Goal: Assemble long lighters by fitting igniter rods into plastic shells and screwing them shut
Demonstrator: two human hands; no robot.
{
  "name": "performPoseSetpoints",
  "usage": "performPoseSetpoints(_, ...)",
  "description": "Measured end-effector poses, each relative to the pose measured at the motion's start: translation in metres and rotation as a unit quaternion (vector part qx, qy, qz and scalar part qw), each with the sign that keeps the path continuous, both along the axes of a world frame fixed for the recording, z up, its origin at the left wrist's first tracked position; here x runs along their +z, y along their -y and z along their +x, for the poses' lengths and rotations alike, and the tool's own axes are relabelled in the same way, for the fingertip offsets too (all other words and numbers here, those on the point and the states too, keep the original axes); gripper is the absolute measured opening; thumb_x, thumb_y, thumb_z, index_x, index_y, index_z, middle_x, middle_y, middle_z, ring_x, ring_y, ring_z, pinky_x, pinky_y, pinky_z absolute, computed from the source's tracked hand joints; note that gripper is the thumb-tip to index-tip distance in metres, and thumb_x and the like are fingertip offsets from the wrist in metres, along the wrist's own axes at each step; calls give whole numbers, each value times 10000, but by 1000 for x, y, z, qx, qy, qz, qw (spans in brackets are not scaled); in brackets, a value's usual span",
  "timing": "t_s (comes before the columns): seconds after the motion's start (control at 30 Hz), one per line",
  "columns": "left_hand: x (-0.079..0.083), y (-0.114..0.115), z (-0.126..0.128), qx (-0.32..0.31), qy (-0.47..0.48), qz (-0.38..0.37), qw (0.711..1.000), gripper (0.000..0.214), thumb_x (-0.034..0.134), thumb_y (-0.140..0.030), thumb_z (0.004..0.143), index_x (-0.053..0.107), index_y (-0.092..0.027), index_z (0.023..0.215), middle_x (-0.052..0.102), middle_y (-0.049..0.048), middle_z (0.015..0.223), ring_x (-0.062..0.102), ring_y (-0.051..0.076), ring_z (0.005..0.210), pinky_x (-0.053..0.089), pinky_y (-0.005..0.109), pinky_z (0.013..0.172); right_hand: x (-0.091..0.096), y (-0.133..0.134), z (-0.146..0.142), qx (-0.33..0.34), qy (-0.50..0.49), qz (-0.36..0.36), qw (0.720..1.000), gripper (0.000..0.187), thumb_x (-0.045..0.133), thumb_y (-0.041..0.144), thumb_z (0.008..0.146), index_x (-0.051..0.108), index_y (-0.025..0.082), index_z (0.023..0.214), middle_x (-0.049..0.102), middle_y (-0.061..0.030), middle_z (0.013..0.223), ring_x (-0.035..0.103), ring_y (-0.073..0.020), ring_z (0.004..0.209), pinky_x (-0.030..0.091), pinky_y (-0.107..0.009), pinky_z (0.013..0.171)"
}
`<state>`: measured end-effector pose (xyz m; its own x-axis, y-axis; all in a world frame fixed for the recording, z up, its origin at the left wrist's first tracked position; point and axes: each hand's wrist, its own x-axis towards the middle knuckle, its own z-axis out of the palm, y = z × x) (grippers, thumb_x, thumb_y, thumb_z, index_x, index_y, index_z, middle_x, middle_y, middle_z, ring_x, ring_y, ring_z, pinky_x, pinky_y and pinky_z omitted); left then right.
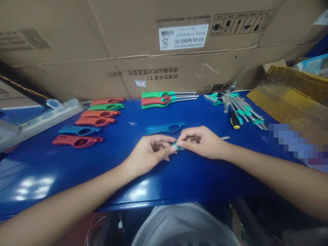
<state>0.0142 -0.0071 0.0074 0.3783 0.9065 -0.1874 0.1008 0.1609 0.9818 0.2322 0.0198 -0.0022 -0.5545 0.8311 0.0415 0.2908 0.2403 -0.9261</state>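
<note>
My left hand (146,153) and my right hand (206,141) meet above the blue table. Between their fingertips is a small green part (179,147) of a lighter nozzle assembly. A metal tube (225,137) shows beyond my right hand and seems to belong to it, though the hand covers the stretch between. Thumb and forefinger are pinched on each hand. Just behind my fingers lies a blue lighter shell half (156,130), its inner side facing up. Farther back are lighters with metal tubes fitted, one of them a red lighter (155,101).
On the left, several coloured lighter shells (74,140) lie in a column near a white power strip (61,114). Metal tubes with green ends (242,106) and a yellow-black screwdriver (234,121) lie at right. A large cardboard box (89,44) walls off the back.
</note>
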Motion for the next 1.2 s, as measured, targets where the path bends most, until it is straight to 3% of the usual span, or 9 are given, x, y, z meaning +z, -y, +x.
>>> performPoseSetpoints(0.33,-1,-6,-8,-21,-30,8,999,367,820,-314,795,714,-116,1085,768,39,807,705,117,619,569,206,607,-1,-3,2,11,9,8,1000,247,650,378,894,718,140,894,641,-34,771,485,-108,628,394,-253,584)
performPoseSetpoints(0.57,15,-18,-30,-62,-148,60,985,306,805,-395,813,774,-160,1007,780,55,821,732,161,685,557,219,607,-4,-5,3,-22,-13,0,1000,277,640,395,897,713,142,983,634,-42,829,487,-118,645,403,-275,602)
performPoseSetpoints(0.8,14,-19,-32,-128,-239,252,929,183,728,-357,896,820,-224,982,770,42,917,698,156,790,520,242,717,0,-5,3,-28,-3,-6,1000,250,644,388,892,716,160,968,653,-40,809,527,-132,659,428,-276,604)
performPoseSetpoints(1.1,11,-17,-31,-132,-292,376,869,147,694,-308,933,791,-210,982,775,40,940,678,176,874,500,286,830,0,-6,5,-29,13,-6,999,271,627,386,895,721,149,987,672,-65,865,547,-141,697,430,-281,623)
performPoseSetpoints(1.2,12,-15,-32,-127,-321,379,859,163,688,-322,931,788,-213,1000,776,33,936,670,175,848,489,278,776,0,-6,5,-28,17,-4,999,269,632,386,895,723,149,984,667,-55,840,533,-133,674,421,-272,609)
